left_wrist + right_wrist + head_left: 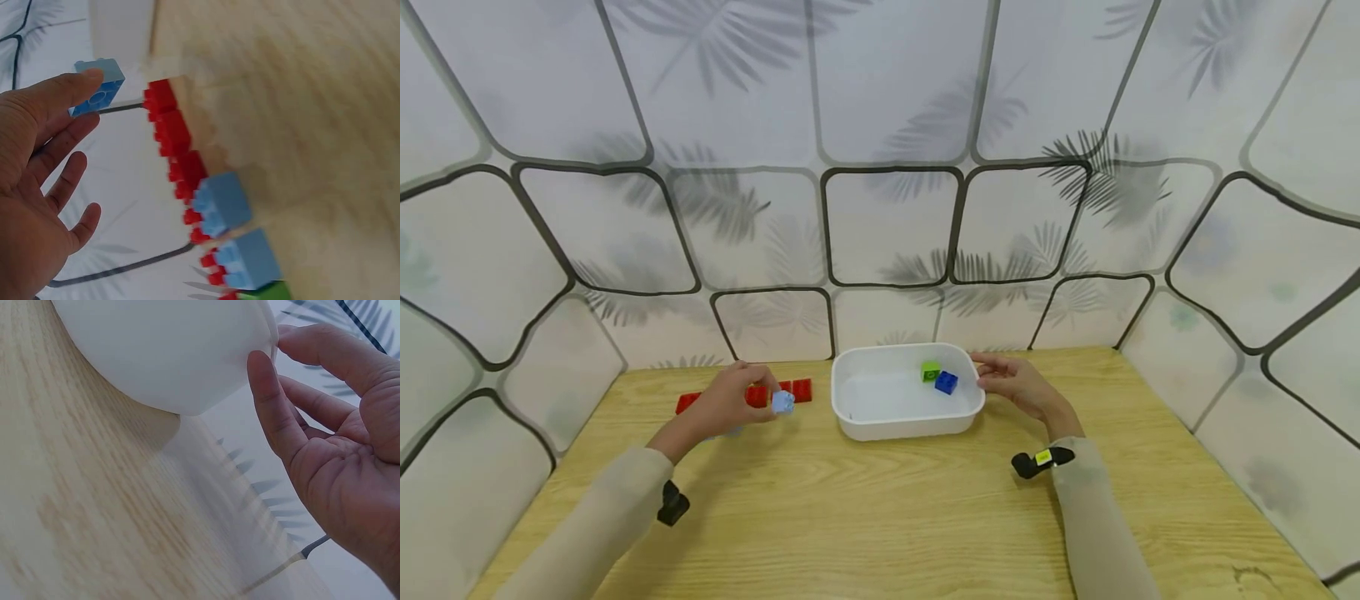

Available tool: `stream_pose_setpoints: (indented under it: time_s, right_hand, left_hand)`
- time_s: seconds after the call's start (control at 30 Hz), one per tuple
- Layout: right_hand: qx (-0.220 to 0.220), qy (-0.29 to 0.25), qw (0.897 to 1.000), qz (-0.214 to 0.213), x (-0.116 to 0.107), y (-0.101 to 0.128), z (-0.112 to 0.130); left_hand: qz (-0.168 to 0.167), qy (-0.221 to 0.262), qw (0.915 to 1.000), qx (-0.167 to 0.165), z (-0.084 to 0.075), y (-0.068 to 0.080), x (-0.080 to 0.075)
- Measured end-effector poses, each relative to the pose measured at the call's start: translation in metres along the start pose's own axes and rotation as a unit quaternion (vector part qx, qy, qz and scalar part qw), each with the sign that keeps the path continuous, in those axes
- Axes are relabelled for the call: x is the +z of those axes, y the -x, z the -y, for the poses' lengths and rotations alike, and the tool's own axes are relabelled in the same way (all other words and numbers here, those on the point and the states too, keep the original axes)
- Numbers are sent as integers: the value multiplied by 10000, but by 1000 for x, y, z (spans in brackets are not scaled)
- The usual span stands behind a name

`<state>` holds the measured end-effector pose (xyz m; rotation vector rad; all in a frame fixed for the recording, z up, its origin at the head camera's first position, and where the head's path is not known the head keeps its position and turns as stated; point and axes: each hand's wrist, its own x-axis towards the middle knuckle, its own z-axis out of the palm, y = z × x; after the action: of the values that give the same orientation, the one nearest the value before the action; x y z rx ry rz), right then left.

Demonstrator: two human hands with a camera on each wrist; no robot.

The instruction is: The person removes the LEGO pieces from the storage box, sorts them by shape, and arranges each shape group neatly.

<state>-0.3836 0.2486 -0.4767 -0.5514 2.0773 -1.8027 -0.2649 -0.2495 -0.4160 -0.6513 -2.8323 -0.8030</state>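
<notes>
My left hand [733, 400] pinches a light blue toy brick [783, 402] between thumb and fingertips, raised above the table. In the left wrist view the held brick [100, 84] shows its hollow underside, while the other fingers spread loosely. Below and beside this hand runs a row of red bricks [802, 390]. My right hand [1018, 387] is at the right end of a white bin [887, 429], its fingertips touching the outer wall near the rim. Inside the bin lie a lime green brick [930, 371] and a dark blue brick [946, 382].
Two light blue bricks [228, 203] stand in front of the red row, with a green brick [272, 291] at the view's edge. A wooden table [865, 517] carries everything. Patterned cloth walls [891, 225] rise behind it and at both sides.
</notes>
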Motion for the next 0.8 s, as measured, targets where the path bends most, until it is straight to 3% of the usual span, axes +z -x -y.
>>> stream_pose_setpoints:
  time_s: [0.27, 0.5, 0.8]
  right_hand:
    - [-31, -58, 10000, 43, 1, 0, 0]
    - [-72, -126, 9998, 100, 1, 0, 0]
    - [-153, -131, 9997, 110, 0, 0, -1]
  left_hand:
    - [109, 401, 9983, -410, 20, 15, 19]
    - [-327, -34, 9994, -132, 31, 22, 28]
    - [-399, -596, 9965, -424, 35, 25, 21]
